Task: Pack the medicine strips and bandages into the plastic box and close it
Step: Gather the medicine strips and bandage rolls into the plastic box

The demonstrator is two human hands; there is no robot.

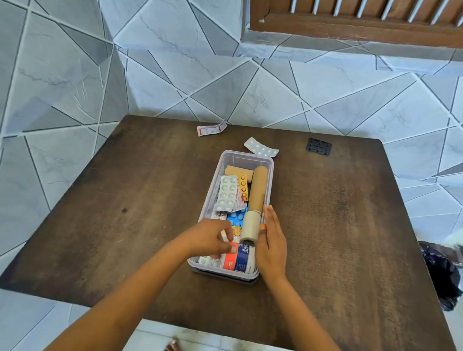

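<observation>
- Clear plastic box [269,176] in the middle of the brown table [136,193], lid off, full of pill strips and bandage rolls.
- Left hand [211,238] over the near end of the box, fingers curled; pinching or not, cannot tell.
- Right hand [273,242] flat against the box's right side, fingers straight and pressed together, beside a pale tape roll [251,226].
- Two pill strips [261,147] on the table behind the box.

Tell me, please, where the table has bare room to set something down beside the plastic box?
The wooden table is bare left of the plastic box, and right of it below the small black piece. It is crowded behind the box, where a white blister strip and a paper-wrapped strip lie, and at its near end under the left hand and right hand.
</observation>
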